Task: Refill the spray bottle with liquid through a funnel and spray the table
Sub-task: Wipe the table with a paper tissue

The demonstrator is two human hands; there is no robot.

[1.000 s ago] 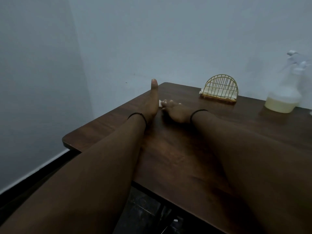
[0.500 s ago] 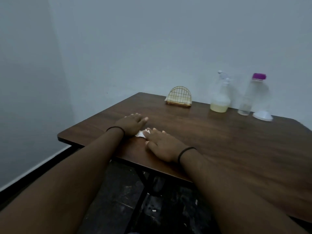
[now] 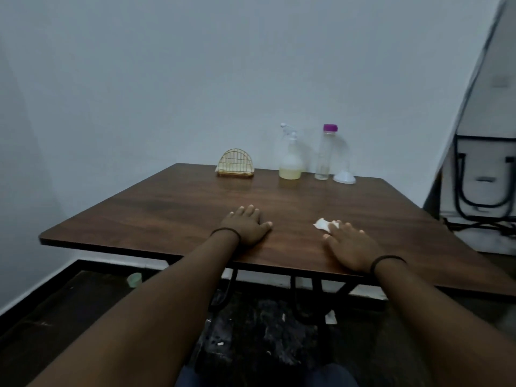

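On the near edge of the wooden table (image 3: 173, 202) both hands are laid palm down with the fingers spread. The left hand (image 3: 245, 223) is pressed flat on bare wood and nothing is held in it. The right hand (image 3: 350, 244) is also flat, and a small crumpled white tissue (image 3: 324, 224) is touched by its fingertips; whether the tissue is pinched or merely pressed cannot be told from this view.

No refilling is seen to be under way. The spray bottle (image 3: 291, 160) is stood upright at the far edge against the wall, its trigger head on and a shallow layer of pale yellow liquid at its base. Just beside it to the right a clear bottle (image 3: 325, 155) with a purple cap is stood, and next to that the white funnel (image 3: 344, 177) is rested mouth down on the wood. A gold wire holder (image 3: 236, 164) is set to the left of the spray bottle.

The step in hand is judged to be an early or resting one — the bottles are capped and the funnel is unused. All three task things are kept well apart from both hands, straight ahead across the tabletop, the spray bottle roughly between the two hands in line. A long forward reach is called for next — the spray head would have to be unscrewed, the funnel turned over and seated in the neck, and the purple cap removed before anything is poured.
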